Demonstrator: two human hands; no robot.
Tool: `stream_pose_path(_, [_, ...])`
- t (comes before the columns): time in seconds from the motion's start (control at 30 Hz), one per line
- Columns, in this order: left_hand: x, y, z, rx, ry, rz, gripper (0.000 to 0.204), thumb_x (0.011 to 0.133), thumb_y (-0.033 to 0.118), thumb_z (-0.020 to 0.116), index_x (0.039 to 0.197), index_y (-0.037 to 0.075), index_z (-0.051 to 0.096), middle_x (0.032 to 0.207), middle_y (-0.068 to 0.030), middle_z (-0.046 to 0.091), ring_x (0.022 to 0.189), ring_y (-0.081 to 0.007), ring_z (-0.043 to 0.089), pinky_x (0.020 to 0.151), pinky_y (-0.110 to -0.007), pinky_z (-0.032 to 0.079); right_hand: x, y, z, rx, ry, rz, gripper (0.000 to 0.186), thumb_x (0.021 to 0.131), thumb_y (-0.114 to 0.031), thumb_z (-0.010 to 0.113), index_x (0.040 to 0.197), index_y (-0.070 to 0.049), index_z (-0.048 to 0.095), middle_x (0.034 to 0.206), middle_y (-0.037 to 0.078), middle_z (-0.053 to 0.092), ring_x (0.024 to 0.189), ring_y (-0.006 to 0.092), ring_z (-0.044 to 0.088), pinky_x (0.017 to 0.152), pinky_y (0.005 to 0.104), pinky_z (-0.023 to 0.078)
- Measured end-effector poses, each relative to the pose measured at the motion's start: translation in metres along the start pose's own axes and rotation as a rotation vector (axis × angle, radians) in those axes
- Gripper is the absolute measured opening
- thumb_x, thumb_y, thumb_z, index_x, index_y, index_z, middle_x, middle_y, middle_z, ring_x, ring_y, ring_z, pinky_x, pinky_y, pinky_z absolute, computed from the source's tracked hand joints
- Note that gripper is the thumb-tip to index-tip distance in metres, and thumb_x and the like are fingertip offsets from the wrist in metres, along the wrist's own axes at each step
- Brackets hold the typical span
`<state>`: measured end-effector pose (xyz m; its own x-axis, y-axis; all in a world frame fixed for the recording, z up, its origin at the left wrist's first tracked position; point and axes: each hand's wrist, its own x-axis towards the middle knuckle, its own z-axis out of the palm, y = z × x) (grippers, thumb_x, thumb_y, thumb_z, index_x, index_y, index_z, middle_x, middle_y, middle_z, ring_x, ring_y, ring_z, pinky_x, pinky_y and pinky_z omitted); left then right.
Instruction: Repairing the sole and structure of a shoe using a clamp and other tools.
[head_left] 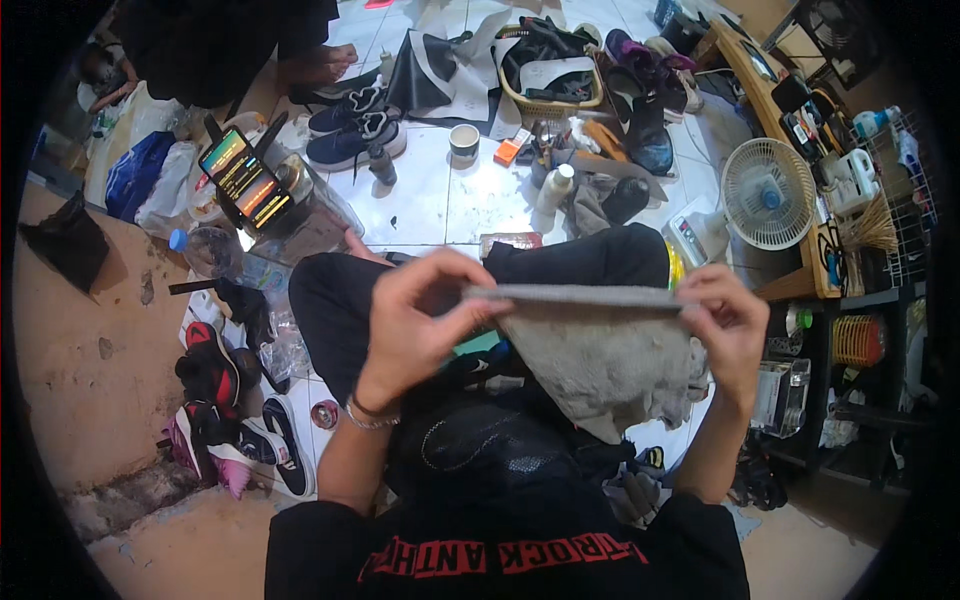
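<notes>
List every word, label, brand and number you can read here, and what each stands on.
Black shirt: large red lettering; wording not copied.
Phone: lines on its lit screen, too small to read.
Orange box: any print too small to read.
Held grey material: none visible.

Grey cloth-like piece [610, 365] bars the gap between left hand [420, 315] and right hand [728, 318] (floor tiles [445, 212] beyond lie passable between dark bottle [381, 166] and white bottle [554, 190]), fan [768, 193] obstructing farther right.

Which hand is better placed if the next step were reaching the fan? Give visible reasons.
Probably the right hand: it is nearer the fan, on the person's right. The left hand is farther across; both grip the grey cloth.
</notes>
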<state>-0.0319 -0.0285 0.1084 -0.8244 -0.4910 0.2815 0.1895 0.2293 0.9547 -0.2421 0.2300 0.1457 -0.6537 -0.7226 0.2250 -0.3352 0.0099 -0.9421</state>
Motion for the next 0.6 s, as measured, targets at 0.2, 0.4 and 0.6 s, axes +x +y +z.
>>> stream_pose_path(0.2, [0.062, 0.042, -0.017, -0.189, -0.003, 0.121, 0.023, 0.088, -0.004, 0.076, 0.11, -0.005, 0.067, 0.109, -0.0065, 0.069, 0.101, -0.0132, 0.067, 0.089, -0.027, 0.056, 0.054, -0.02, 0.022, 0.15, 0.241, -0.114, 0.015, 0.108, -0.017, 0.057, 0.113, -0.003, 0.058, 0.093, -0.001, 0.062, 0.085, 0.0034, 0.055, 0.073, 0.0193, 0.043])
stream_pose_path(0.4, [0.148, 0.113, -0.038, -0.144, -0.055, 0.239, 0.032, 0.095, 0.008, 0.073, 0.125, -0.001, 0.068, 0.112, -0.006, 0.072, 0.102, -0.0108, 0.066, 0.091, -0.025, 0.054, 0.16, -0.092, 0.035, -0.099, 0.662, -0.686, 0.025, 0.11, -0.028, 0.054, 0.108, -0.003, 0.057, 0.081, -0.005, 0.047, 0.07, 0.0031, 0.038, 0.061, 0.0217, 0.033])
stream_pose_path(0.6, [0.2, 0.156, -0.062, -0.268, 0.171, 0.458, 0.036, 0.086, 0.007, 0.083, 0.119, -0.002, 0.072, 0.103, -0.009, 0.077, 0.092, -0.0115, 0.07, 0.085, -0.024, 0.055, 0.218, -0.149, 0.033, -0.088, 0.773, -0.911, 0.034, 0.105, -0.033, 0.063, 0.099, 0.0, 0.062, 0.076, -0.003, 0.059, 0.07, 0.0033, 0.049, 0.061, 0.0213, 0.04])
